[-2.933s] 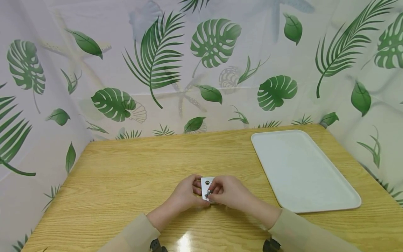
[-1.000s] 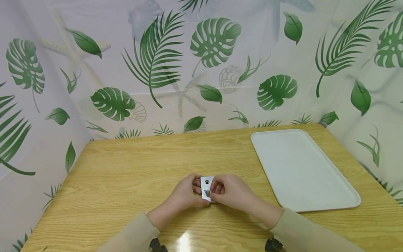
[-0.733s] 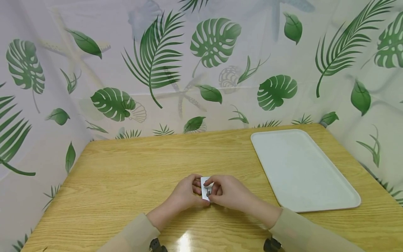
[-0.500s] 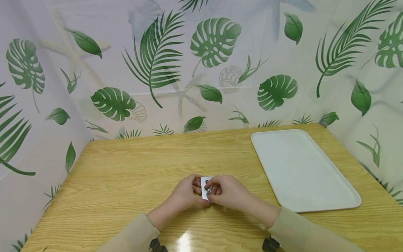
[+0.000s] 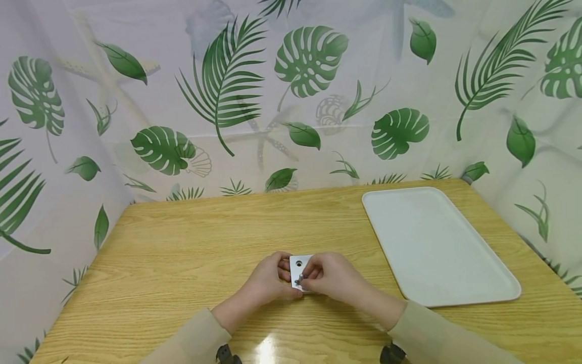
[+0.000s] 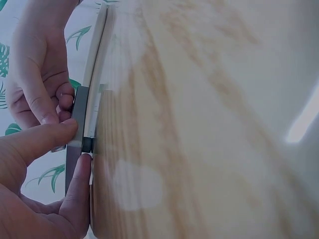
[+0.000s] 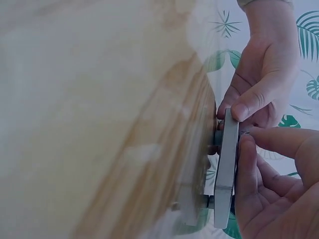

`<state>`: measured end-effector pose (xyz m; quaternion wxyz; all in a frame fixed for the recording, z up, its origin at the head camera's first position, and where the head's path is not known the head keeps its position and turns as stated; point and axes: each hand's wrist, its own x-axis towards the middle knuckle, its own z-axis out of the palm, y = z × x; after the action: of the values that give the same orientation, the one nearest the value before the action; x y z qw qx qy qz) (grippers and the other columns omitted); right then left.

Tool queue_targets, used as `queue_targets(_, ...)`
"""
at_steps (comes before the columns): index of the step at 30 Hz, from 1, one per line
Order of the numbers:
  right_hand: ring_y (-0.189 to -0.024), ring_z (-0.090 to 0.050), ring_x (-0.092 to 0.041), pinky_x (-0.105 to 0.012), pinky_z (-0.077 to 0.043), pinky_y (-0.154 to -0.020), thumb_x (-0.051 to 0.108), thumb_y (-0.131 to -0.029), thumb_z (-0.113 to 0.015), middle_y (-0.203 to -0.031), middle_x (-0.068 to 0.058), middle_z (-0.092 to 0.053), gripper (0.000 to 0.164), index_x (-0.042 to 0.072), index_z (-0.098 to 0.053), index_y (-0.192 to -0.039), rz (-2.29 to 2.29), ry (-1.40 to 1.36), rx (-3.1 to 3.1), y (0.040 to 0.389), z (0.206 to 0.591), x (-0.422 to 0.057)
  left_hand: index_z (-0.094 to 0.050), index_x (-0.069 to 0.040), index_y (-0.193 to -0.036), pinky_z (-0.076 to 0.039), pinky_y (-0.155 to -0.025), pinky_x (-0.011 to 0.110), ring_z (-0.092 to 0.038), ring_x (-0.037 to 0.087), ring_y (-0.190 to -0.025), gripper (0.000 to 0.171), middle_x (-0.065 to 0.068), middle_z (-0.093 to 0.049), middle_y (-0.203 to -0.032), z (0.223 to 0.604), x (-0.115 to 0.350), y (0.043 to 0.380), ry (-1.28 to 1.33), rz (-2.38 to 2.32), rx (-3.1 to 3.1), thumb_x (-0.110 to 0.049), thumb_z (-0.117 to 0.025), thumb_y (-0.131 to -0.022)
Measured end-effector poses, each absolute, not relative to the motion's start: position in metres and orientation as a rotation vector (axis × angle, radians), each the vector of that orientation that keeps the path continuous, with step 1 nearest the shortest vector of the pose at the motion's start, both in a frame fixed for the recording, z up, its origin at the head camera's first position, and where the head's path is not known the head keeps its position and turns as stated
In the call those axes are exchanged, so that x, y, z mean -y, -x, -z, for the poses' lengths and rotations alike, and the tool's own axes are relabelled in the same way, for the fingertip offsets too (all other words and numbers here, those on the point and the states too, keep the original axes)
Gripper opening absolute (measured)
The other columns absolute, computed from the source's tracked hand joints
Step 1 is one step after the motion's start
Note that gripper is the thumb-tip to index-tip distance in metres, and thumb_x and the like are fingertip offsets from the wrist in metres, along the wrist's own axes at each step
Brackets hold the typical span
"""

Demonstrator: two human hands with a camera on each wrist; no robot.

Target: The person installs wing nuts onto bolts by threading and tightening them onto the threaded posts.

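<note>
A small flat metal plate (image 5: pixel 294 270) with a round hole near its far edge lies close to the table's front middle. My left hand (image 5: pixel 268 280) grips its left side, thumb on the near edge and fingers beneath. On the plate's upper face sits a small silver wing nut (image 5: pixel 298 279), which my right hand (image 5: pixel 334 277) pinches between thumb and forefinger. Seen edge-on in the right wrist view, the plate (image 7: pixel 227 164) stands a little off the table on short dark stubs (image 7: pixel 210 201). My right hand hides the plate's right part.
A white rectangular tray (image 5: pixel 438 242) lies at the right of the wooden table (image 5: pixel 204 237). Leaf-printed cloth (image 5: pixel 254 101) hangs behind and along both sides.
The plate and left hand stay put. My right forefinger and thumb have shifted back and forth over the wing nut, whose wings point differently; the forefinger has drawn back from near the hole.
</note>
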<state>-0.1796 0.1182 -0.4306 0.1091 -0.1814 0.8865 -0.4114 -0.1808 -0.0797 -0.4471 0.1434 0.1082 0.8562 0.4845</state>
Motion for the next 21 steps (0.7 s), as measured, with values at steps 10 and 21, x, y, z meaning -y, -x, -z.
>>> queue_targets(10,-0.059,-0.066,-0.007,-0.021,-0.056,-0.054,0.003,-0.091,-0.080,-0.074,-0.005,-0.073,0.008,-0.001,-0.073,-0.087,1.347,0.495,-2.491,0.1785,0.4348,-0.1214,-0.052,0.009,-0.144,-0.059,-0.087,0.032,-0.065,0.016,-0.095,0.084,0.013,-0.069,-0.115,0.4484,0.0786,0.1813,-0.310,-1.393,-2.479,-0.001,-0.095,-0.073)
queue_targets(21,-0.064,-0.061,-0.008,-0.023,-0.051,-0.054,0.003,-0.091,-0.076,-0.082,-0.003,-0.072,0.023,-0.002,-0.074,-0.114,1.299,0.592,-2.517,0.1820,0.4348,-0.1246,-0.051,0.008,-0.146,-0.060,-0.089,0.035,-0.066,0.018,-0.098,0.084,0.013,-0.068,-0.118,0.4466,0.0794,0.1810,-0.303,-1.385,-2.475,-0.001,-0.094,-0.075)
